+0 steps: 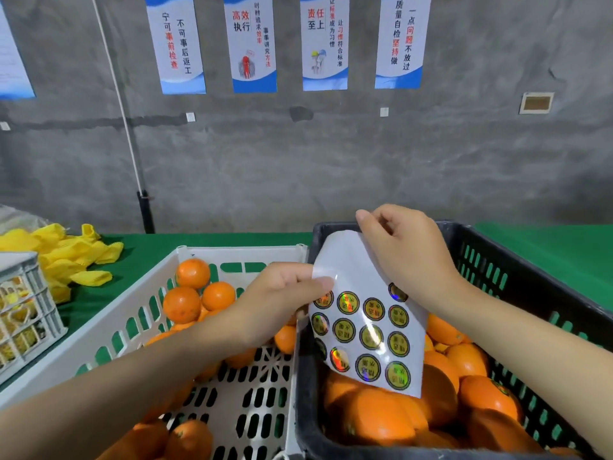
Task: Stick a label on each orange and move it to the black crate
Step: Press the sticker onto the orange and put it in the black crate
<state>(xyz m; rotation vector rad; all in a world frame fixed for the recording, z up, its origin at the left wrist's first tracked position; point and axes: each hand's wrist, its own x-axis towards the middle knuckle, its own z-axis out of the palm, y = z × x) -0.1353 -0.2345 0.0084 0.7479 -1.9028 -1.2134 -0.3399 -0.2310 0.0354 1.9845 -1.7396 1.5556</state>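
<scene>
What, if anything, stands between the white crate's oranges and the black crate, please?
Only the adjoining walls of the white crate and black crate. The label sheet, pinched by left hand and right hand, hangs over the black crate's left side.

Left forearm: bare, enters from the lower left of the frame and rises toward centre.
Left hand (pixel 282 293): centre frame, back toward the camera, thumb on the left edge of the label sheet (pixel 346 260), pinching it.
Right forearm: bare, enters from the lower right edge, angled up and left.
Right hand (pixel 409 250): right of centre, higher than the left, thumb and forefinger pinching the sheet's top edge.
</scene>
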